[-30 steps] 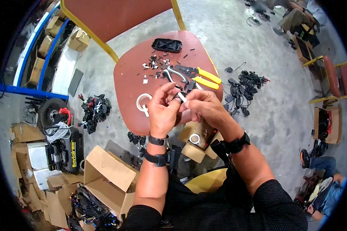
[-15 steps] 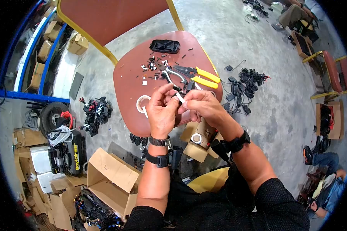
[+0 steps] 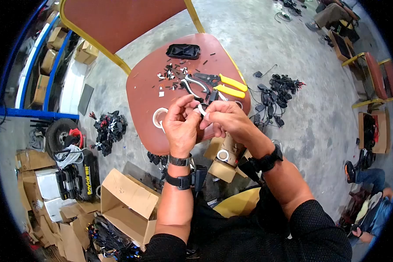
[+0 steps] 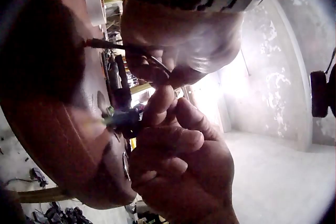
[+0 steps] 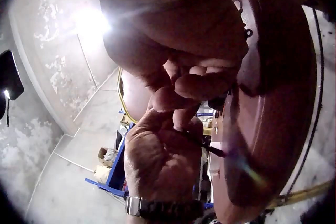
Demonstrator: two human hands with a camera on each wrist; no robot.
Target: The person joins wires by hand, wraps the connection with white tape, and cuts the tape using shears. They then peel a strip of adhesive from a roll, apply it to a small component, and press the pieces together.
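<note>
Over the front of a red chair seat [image 3: 139, 87], both hands meet fingertip to fingertip. My left hand [image 3: 182, 133] holds a thin black cable [image 4: 107, 44], one end of which sticks out past the hand in the left wrist view. My right hand [image 3: 231, 120] pinches a short white strip [image 3: 201, 109] between thumb and finger, right at the left fingertips. The strip looks curved, and its far end is hidden among the fingers. Beside the left hand lies a white tape roll [image 3: 158, 118] on the seat. Just beyond the fingers are yellow-handled wire strippers [image 3: 231, 91] and pliers with grey-and-black handles [image 3: 196, 87].
A black tray [image 3: 183, 51] and scattered small black and white scraps [image 3: 172, 72] lie further back on the seat. Cable bundles [image 3: 109, 131] rest on the floor either side. An open cardboard box [image 3: 129, 198] stands at lower left, a smaller box [image 3: 222, 170] below the seat.
The white strip, straight a second ago, now curves at the left fingertips. Both hands stay close together over the seat, still holding the strip and cable; the head view has shifted slightly.
</note>
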